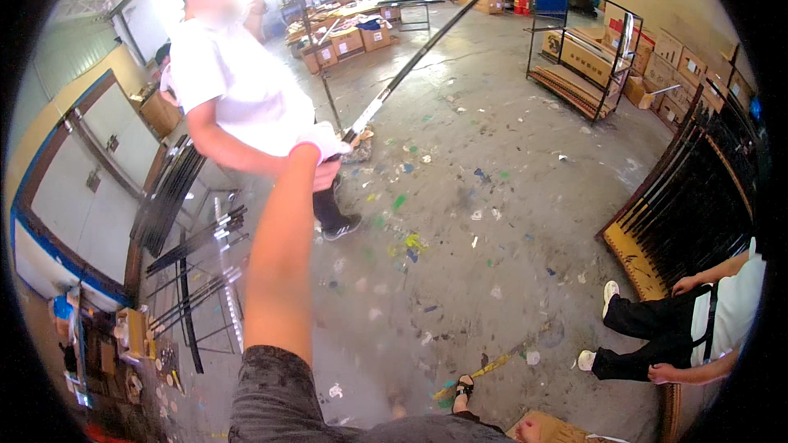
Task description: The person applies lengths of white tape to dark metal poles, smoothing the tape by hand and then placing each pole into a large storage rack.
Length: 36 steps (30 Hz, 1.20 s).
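A person's outstretched arm ends in a white-gloved hand [322,141] closed around the near end of a long dark rod [427,47], which slants up and away to the far right over the littered concrete floor [509,197]; which hand it is cannot be told. Just beyond the glove stands a co-worker in a white shirt [238,82]. Bundles of dark rods [197,238] rest on a rack at left. Another person [698,328] sits at right.
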Each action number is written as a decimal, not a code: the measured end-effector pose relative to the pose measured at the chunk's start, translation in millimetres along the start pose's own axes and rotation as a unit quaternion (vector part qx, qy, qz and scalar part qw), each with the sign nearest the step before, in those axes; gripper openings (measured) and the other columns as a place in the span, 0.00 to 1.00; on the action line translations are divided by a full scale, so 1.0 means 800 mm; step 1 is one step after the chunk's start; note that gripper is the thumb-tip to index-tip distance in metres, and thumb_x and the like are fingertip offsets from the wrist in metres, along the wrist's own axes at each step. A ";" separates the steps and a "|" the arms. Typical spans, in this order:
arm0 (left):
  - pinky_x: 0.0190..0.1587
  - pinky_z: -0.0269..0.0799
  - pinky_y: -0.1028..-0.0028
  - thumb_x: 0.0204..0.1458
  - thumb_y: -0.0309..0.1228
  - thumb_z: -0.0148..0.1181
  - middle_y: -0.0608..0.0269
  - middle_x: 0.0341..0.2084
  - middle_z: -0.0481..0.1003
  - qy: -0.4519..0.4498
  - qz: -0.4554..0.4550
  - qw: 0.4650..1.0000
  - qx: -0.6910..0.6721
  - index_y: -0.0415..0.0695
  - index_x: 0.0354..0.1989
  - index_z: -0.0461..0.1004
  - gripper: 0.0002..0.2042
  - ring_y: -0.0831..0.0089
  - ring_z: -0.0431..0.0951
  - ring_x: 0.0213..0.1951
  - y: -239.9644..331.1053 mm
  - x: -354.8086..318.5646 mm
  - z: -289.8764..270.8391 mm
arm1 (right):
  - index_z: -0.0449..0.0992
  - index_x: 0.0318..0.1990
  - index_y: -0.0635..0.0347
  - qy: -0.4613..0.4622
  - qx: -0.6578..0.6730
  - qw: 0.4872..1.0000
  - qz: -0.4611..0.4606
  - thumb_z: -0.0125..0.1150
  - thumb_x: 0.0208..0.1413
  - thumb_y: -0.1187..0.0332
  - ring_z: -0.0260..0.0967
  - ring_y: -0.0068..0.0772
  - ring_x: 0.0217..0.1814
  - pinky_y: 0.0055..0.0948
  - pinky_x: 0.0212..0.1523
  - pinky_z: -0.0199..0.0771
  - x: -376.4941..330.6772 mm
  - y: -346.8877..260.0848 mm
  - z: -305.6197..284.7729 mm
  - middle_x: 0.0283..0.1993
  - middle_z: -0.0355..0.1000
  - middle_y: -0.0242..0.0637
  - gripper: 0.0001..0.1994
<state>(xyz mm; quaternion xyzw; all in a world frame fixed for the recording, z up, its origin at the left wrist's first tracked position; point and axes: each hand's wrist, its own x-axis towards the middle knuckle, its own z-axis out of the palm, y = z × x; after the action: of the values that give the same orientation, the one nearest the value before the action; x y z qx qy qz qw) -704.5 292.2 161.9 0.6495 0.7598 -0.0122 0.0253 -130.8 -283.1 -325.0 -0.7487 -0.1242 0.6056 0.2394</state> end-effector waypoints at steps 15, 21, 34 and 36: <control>0.22 0.67 0.75 0.46 0.38 0.60 0.62 0.17 0.72 -0.021 0.212 0.940 -0.266 0.37 0.31 0.70 0.15 0.78 0.70 0.17 0.094 0.001 0.056 | 0.73 0.23 0.65 0.138 -0.144 0.956 -0.215 0.57 0.47 0.68 0.66 0.27 0.20 0.27 0.22 0.67 -0.015 -0.048 0.016 0.19 0.68 0.34 0.09; 0.26 0.67 0.77 0.49 0.30 0.50 0.73 0.16 0.63 -0.074 0.215 0.829 -0.510 0.40 0.33 0.68 0.07 0.80 0.69 0.21 0.185 -0.153 0.071 | 0.73 0.37 0.65 0.088 -0.179 0.880 -0.431 0.59 0.47 0.68 0.71 0.37 0.36 0.31 0.39 0.69 -0.149 -0.404 0.117 0.33 0.72 0.43 0.11; 0.21 0.60 0.80 0.50 0.22 0.46 0.69 0.19 0.62 0.026 0.276 0.744 -0.608 0.41 0.40 0.59 0.09 0.83 0.62 0.19 0.213 -0.391 0.089 | 0.74 0.34 0.62 0.007 -0.103 0.694 -0.713 0.57 0.44 0.76 0.64 0.26 0.33 0.25 0.33 0.62 -0.382 -0.561 0.234 0.30 0.67 0.33 0.07; 0.21 0.59 0.80 0.50 0.22 0.45 0.69 0.19 0.62 0.047 0.260 0.756 -0.598 0.41 0.40 0.60 0.09 0.83 0.61 0.19 0.213 -0.400 0.096 | 0.75 0.32 0.63 0.005 -0.095 0.695 -0.713 0.57 0.44 0.76 0.64 0.26 0.31 0.24 0.30 0.61 -0.386 -0.555 0.238 0.28 0.67 0.33 0.06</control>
<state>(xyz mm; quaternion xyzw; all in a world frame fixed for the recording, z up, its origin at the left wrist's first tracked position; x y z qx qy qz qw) -485.0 -0.7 105.3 0.6746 0.4140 0.4825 0.3752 -341.7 -10.9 133.8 -0.4573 -0.6766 0.2348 0.5273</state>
